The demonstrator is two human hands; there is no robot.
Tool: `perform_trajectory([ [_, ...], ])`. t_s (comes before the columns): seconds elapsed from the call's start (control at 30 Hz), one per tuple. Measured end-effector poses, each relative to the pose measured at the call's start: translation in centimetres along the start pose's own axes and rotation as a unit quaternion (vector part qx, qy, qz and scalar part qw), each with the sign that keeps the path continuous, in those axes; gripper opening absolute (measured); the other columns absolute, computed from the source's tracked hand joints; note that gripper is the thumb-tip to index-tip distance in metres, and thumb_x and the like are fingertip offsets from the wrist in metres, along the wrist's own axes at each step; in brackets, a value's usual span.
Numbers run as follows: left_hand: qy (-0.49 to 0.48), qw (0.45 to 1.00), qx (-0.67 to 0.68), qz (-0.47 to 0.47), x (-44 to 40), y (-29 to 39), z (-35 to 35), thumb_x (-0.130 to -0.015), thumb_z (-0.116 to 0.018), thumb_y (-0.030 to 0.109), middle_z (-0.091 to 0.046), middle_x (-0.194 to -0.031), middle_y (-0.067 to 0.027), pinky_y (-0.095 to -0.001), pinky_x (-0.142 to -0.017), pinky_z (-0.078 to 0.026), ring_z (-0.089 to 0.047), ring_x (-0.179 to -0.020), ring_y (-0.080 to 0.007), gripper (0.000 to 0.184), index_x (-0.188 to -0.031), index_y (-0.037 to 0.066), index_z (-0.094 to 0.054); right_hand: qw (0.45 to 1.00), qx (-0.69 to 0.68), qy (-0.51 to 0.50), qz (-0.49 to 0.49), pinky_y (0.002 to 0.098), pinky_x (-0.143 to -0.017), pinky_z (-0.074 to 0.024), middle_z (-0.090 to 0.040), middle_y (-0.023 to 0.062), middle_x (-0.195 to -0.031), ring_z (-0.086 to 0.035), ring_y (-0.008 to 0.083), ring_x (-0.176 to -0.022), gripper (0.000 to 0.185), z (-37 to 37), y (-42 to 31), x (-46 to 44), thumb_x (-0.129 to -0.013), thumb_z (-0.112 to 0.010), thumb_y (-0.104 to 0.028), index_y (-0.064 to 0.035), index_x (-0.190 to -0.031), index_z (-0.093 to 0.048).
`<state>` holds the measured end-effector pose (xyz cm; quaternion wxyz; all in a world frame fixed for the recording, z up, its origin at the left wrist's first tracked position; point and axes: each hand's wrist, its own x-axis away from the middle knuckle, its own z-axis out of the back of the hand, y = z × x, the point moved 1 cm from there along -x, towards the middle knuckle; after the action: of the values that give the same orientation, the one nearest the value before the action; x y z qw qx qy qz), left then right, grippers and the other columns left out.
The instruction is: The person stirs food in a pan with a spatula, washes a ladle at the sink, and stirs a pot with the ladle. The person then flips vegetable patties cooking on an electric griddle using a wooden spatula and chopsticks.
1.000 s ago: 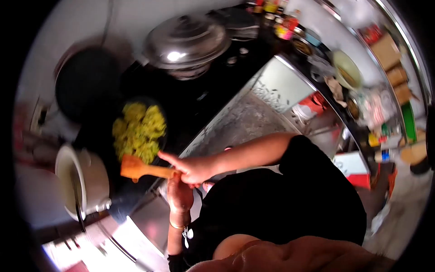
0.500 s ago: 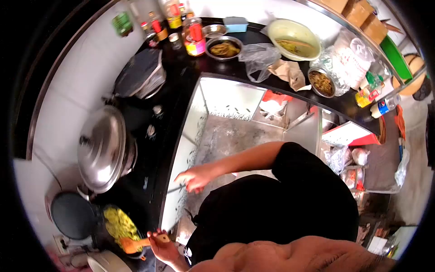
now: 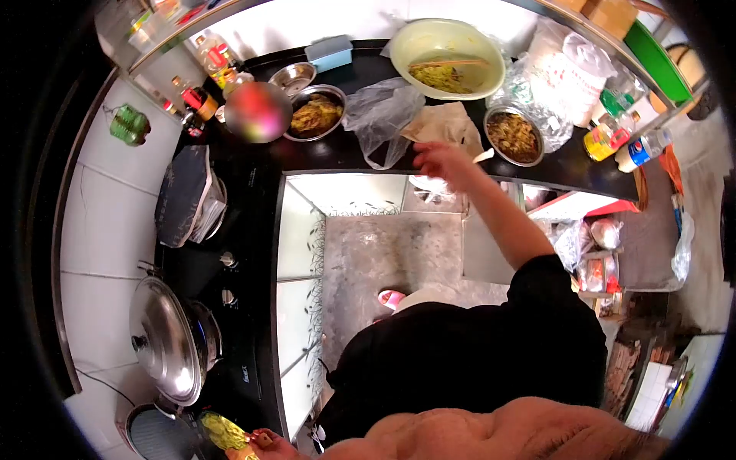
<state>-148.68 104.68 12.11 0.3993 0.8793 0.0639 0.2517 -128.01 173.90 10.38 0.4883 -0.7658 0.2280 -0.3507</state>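
Note:
My left hand (image 3: 276,446), at the bottom left edge, is closed around a wooden spatula (image 3: 244,454). The spatula's blade is mostly cut off by the frame edge. Beside it, a pan holds yellow-green food (image 3: 222,431). My right hand (image 3: 445,165) reaches over the counter's front edge, fingers loosely spread and holding nothing visible. Just beyond it lies a crumpled tan cloth or paper (image 3: 443,126); whether the fingers touch it I cannot tell. A clear plastic bag (image 3: 383,115) is to its left, and a metal bowl of brown food (image 3: 515,136) to its right.
A large pale-green basin (image 3: 399,57) with food and chopsticks stands behind. Another metal bowl (image 3: 316,113), a blue box (image 3: 330,54) and several bottles sit along the counter. On the stove is a lidded pot (image 3: 165,341). A dark round griddle (image 3: 159,433) stands near the pan.
My right hand has moved up from beside the stove counter's edge to the far counter near the tan cloth or paper. The view has shifted. My left hand still holds the spatula.

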Motion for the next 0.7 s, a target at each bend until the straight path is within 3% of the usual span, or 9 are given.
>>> perform_trajectory([
  [0.1, -0.053, 0.998, -0.017, -0.009, -1.3, -0.5, -1.1, -0.082, -0.052, 0.01, -0.06, -0.071, -0.0078, -0.0357, -0.066, -0.049, -0.057, -0.067, -0.0209, 0.01, -0.079, 0.003, -0.058, 0.97, -0.21, 0.115, 0.038, 0.0319, -0.063, -0.049, -0.061, 0.0118, -0.087, -0.058, 0.0209, -0.075, 0.033, 5.6, -3.6, -1.7, -0.086, -0.052, -0.008, 0.0003, -0.118, -0.049],
  [0.17, -0.064, 0.998, -0.006, 0.011, -2.5, -0.6, -0.7, -0.082, -0.053, 0.011, -0.059, -0.072, -0.0075, -0.036, -0.067, -0.049, -0.056, -0.068, -0.0204, 0.01, -0.079, 0.004, -0.058, 0.955, -0.243, 0.16, 0.064, 0.0382, -0.062, -0.0498, -0.058, 0.0174, -0.087, -0.057, 0.0254, -0.072, 0.025, 10.0, -5.8, -4.7, -0.088, -0.046, -0.006, 0.0022, -0.112, -0.044],
  [0.2, -0.274, 0.962, -0.016, -0.004, -3.9, -0.9, -1.1, -0.082, -0.053, 0.011, -0.059, -0.072, -0.007, -0.0359, -0.067, -0.049, -0.056, -0.068, -0.0199, 0.01, -0.079, 0.004, -0.058, 0.941, -0.271, 0.186, 0.079, 0.0401, -0.061, -0.0497, -0.057, 0.0186, -0.085, -0.056, 0.0264, -0.07, 0.023, 11.9, -7.2, -6.3, -0.089, -0.044, -0.007, 0.0022, -0.11, -0.042],
  [0.23, -0.472, 0.881, -0.026, -0.02, -5.5, -1.2, -1.9, -0.082, -0.053, 0.011, -0.059, -0.073, -0.0065, -0.0358, -0.068, -0.049, -0.056, -0.069, -0.0194, 0.009, -0.079, 0.004, -0.058, 0.935, -0.279, 0.206, 0.079, 0.0403, -0.06, -0.0495, -0.055, 0.0187, -0.086, -0.055, 0.0267, -0.069, 0.022, 14.3, -8.4, -8.4, -0.09, -0.043, -0.007, 0.0018, -0.11, -0.041],
  [0.27, -0.26, 0.965, -0.028, -0.029, -2.8, -1.7, -2.9, -0.081, -0.054, 0.011, -0.058, -0.073, -0.0059, -0.0354, -0.069, -0.048, -0.055, -0.07, -0.0184, 0.009, -0.078, 0.005, -0.059, 0.927, -0.288, 0.226, 0.077, 0.0404, -0.059, -0.0493, -0.054, 0.0187, -0.087, -0.054, 0.027, -0.068, 0.022, 16.8, -9.0, -11.0, -0.09, -0.043, -0.007, 0.0015, -0.111, -0.04],
  [0.3, -0.035, 0.998, -0.029, -0.031, 0.4, -2.3, -4.1, -0.081, -0.054, 0.011, -0.057, -0.073, -0.0052, -0.035, -0.07, -0.048, -0.055, -0.071, -0.0173, 0.008, -0.078, 0.005, -0.059, 0.92, -0.299, 0.244, 0.072, 0.0406, -0.058, -0.0491, -0.053, 0.0187, -0.087, -0.053, 0.0273, -0.067, 0.022, 18.9, -9.4, -13.3, -0.091, -0.042, -0.008, 0.0011, -0.111, -0.039],
  [0.43, 0.012, 0.993, -0.037, -0.109, 5.6, -5.4, -8.9, -0.08, -0.057, 0.01, -0.054, -0.068, -0.0049, -0.0325, -0.065, -0.048, -0.053, -0.067, -0.0164, 0.007, -0.075, 0.006, -0.058, 0.867, -0.35, 0.348, 0.075, 0.041, -0.057, -0.0469, -0.047, 0.0147, -0.101, -0.049, 0.027, -0.074, 0.023, 23.7, -11.2, -21.8, -0.091, -0.044, -0.011, -0.0018, -0.112, -0.042],
  [0.53, -0.076, 0.984, -0.085, -0.139, 7.9, -7.6, -11.0, -0.081, -0.057, 0.01, -0.052, -0.064, -0.0034, -0.0299, -0.058, -0.046, -0.05, -0.061, -0.0152, 0.009, -0.073, 0.007, -0.057, 0.839, -0.341, 0.42, 0.061, 0.0378, -0.06, -0.0491, -0.039, 0.0216, -0.11, -0.049, 0.0304, -0.077, 0.017, 26.1, -11.7, -25.8, -0.092, -0.041, -0.006, -0.0007, -0.108, -0.042],
  [0.7, 0.001, 0.989, -0.097, -0.11, 12.5, -10.1, -14.6, -0.083, -0.058, 0.017, -0.048, -0.058, -0.0015, -0.0257, -0.049, -0.041, -0.046, -0.051, -0.0129, 0.014, -0.075, 0.006, -0.06, 0.812, -0.409, 0.416, 0.022, 0.0346, -0.052, -0.0422, -0.049, 0.0142, -0.09, -0.046, 0.0222, -0.066, 0.016, 30.0, -10.1, -32.3, -0.09, -0.046, -0.005, -0.0021, -0.106, -0.046],
])
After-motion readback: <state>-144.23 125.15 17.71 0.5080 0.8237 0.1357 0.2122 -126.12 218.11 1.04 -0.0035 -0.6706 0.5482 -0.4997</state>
